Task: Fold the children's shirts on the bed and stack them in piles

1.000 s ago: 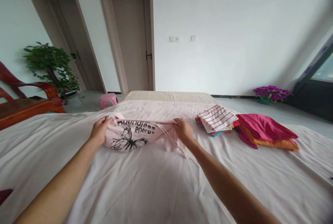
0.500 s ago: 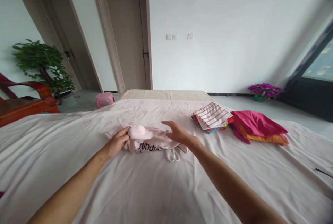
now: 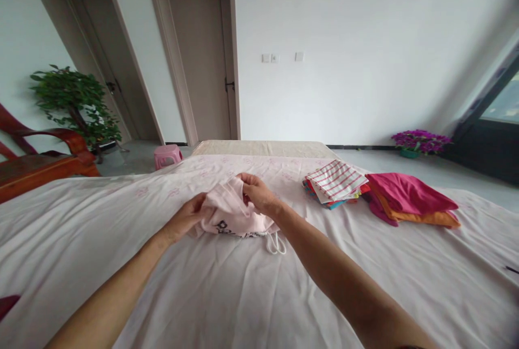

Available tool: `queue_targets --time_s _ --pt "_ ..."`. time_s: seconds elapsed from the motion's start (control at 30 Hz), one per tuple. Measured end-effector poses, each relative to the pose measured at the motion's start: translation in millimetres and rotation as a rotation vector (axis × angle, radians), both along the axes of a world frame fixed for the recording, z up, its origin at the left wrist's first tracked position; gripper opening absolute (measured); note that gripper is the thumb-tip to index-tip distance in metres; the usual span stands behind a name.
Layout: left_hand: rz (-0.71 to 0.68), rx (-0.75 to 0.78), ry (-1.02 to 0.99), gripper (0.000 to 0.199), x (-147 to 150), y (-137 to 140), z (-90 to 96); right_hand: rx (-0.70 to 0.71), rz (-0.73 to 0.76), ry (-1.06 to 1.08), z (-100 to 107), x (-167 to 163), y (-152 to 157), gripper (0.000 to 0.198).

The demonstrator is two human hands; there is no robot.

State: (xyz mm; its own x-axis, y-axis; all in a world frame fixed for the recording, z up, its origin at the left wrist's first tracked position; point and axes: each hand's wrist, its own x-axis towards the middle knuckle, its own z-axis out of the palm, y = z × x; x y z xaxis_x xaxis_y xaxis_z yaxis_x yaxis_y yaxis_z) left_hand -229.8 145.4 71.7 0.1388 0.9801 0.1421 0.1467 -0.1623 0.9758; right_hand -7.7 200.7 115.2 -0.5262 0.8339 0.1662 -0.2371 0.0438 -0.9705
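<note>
A light pink garment (image 3: 227, 209) with black lettering and white drawstrings (image 3: 276, 243) lies bunched on the sheet-covered bed. My left hand (image 3: 187, 217) pinches its left side, the fingertips partly hidden by the cloth. At the top edge, my right hand (image 3: 258, 193) grips a raised fold with thumb and fingers. Between the two hands the fabric is lifted into a peak, while the lettered part and the drawstrings rest on the sheet. Which part of the garment each hand holds, I cannot tell.
To the right lie a stack of folded cloths (image 3: 335, 181) with a red-striped one on top, and folded magenta and orange fabric (image 3: 411, 197). Beyond the bed stand a pink stool (image 3: 167, 155), a wooden chair (image 3: 60, 149) and potted plants (image 3: 73, 97).
My right hand, open above the garment before, has moved left and closed on its upper edge. The cloth between my hands has risen. The whole view has shifted slightly.
</note>
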Motion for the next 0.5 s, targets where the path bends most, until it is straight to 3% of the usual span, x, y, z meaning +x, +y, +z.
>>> queue_targets --time_s 0.07,0.13,0.2,0.27,0.37,0.5 --pt "-0.034 -0.021 0.249 0.044 -3.0 0.4 -13.0 0.032 -0.15 0.114 21.1 9.2 3.9 0.015" --pt "0.037 -0.019 0.452 0.036 -9.0 3.2 -27.0 0.051 -0.241 0.222 44.1 21.4 7.1 0.018" --pt "0.167 -0.003 0.552 0.024 -20.5 8.3 -36.3 0.075 -0.357 0.296 65.5 36.0 7.9 0.02" --pt "0.294 0.021 0.549 0.025 -36.6 13.5 -34.6 0.134 -0.522 0.32 82.7 52.6 6.6 0.019" --pt "0.435 0.129 0.423 0.038 -59.9 14.5 -4.5 0.286 -0.764 0.303 102.4 79.6 1.8 0.012" --pt "0.538 0.376 0.317 0.045 -67.1 -6.6 74.5 0.584 -0.909 0.294 131.3 116.2 -8.6 0.015"
